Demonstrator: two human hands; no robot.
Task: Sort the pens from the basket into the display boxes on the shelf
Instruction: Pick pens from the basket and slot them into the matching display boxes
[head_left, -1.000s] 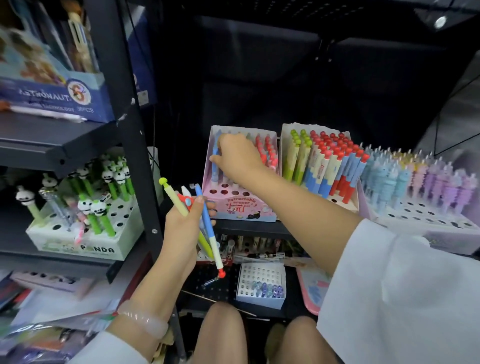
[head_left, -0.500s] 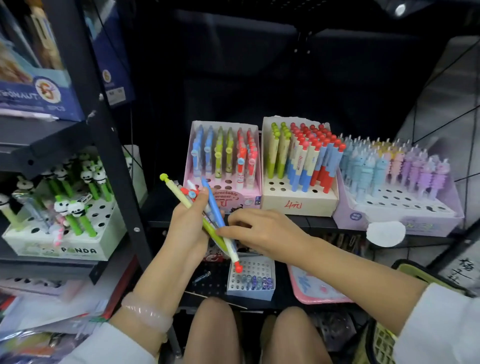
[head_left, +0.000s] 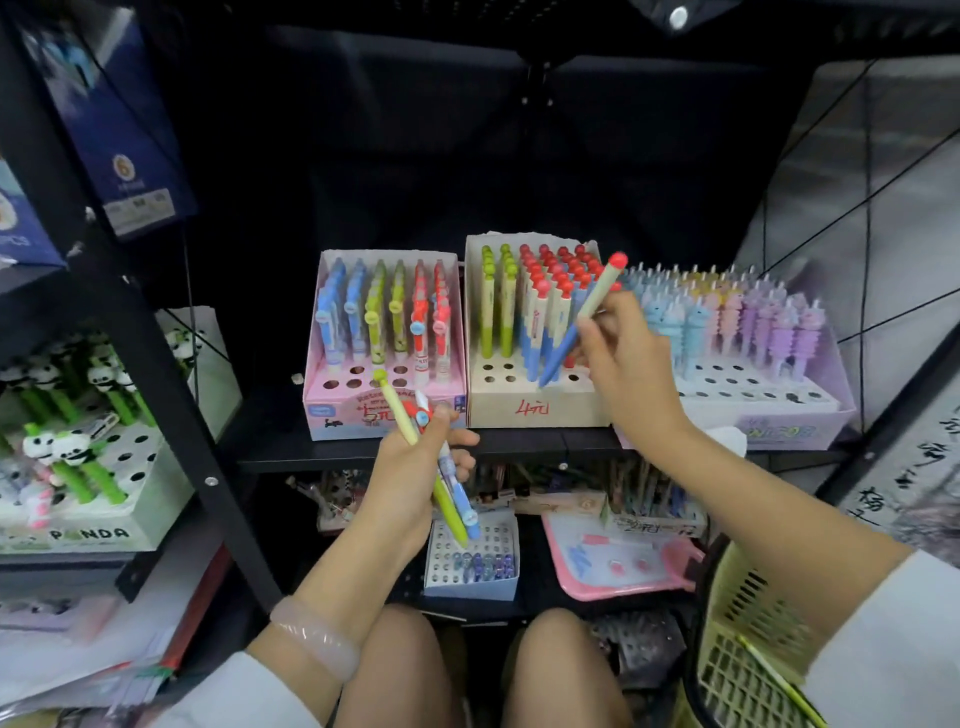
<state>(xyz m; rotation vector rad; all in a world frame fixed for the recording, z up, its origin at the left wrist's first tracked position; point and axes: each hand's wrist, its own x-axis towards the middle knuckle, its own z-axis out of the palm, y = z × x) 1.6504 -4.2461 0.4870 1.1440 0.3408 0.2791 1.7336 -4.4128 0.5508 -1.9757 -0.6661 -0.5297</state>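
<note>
red-capped pen (head_left: 582, 322): cream upper barrel, blue lower half, pinched in the right hand (head_left: 631, 358) between thumb and curled fingers. long axis is diagonal; red cap end points up and toward the back right, blue tip points down-left, over the empty holes at the front of the cream box (head_left: 535, 410). cannot tell whether the tip touches the box.

cream box: middle of three on the shelf (head_left: 363, 457), sitting at the shelf's front edge. holds upright rows of green pens on its left and red-capped pens to the right. red handwriting on its front reads "4" plus one character.

left hand (head_left: 410, 478): fingers curled round a small bundle of pens (head_left: 441, 467), in front of the shelf's front edge. bundle axis is steep; a yellow-green pen with a ball top points up-left, lower ends point down-right.

pink box (head_left: 332, 410): left of the cream box, blue, green and red pens upright; red handwriting on its front is partly covered by the bundle, not readable.

lilac box (head_left: 800, 426): right end of the shelf, blue, pink and purple figure pens.

left-hand shelving: white box (head_left: 104, 535) printed "panda", with panda-topped green pens.

yellow-green basket (head_left: 743, 654): lower right corner, beside the right forearm.
</note>
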